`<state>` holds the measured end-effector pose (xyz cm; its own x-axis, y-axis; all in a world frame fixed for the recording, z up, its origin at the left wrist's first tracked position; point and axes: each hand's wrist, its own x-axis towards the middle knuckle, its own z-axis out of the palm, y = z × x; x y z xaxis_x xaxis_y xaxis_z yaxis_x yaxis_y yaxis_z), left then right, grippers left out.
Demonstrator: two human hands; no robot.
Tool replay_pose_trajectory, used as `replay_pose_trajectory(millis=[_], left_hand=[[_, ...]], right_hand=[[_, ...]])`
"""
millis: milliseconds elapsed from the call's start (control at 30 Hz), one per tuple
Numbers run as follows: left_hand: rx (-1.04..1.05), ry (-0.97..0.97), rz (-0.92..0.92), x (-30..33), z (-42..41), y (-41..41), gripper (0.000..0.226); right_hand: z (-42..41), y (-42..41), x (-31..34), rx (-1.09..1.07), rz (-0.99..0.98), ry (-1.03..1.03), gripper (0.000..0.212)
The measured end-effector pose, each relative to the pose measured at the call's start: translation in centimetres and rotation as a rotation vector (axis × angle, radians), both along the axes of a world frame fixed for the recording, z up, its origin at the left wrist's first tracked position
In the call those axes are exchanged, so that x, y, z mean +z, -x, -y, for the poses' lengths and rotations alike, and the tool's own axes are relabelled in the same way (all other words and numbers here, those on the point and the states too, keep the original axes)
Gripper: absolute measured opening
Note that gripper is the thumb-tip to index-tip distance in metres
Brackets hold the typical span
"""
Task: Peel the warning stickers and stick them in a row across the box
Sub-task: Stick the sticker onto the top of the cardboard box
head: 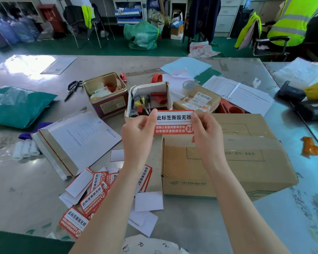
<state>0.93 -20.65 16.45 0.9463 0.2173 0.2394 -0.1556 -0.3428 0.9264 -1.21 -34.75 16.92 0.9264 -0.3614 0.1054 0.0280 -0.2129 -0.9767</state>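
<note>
A red and white warning sticker (173, 122) is held up flat between both hands, above the far left corner of the brown cardboard box (237, 162). My left hand (138, 132) pinches its left edge, and my right hand (206, 131) pinches its right edge. The box lies closed on the grey table, right of centre, and I see no stickers on its top. A loose pile of more warning stickers (92, 197) and white backing papers (149, 201) lies on the table to the left of the box.
Behind the hands stand an open white box of tools (165, 88) and an open tin (108, 105). A white mailer (77, 138), a green bag (17, 105), scissors (72, 88), tape rolls, a small parcel (196, 101) and papers crowd the table. A person in a yellow vest sits at the far right.
</note>
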Motion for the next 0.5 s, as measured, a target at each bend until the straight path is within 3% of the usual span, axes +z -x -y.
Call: replay_pose_trajectory(millis=[167,500], left_hand=[[0.008,-0.109,0.034,-2.1,-1.0,-0.9,0.024],[-0.073,0.05,-0.189,-4.5,-0.5,-1.4,0.039]], right_hand=[[-0.6,-0.6,-0.9,-0.079,-0.048,0.119,0.023],[-1.0,-0.5,-2.7,-0.101,-0.094,0.2,0.022]])
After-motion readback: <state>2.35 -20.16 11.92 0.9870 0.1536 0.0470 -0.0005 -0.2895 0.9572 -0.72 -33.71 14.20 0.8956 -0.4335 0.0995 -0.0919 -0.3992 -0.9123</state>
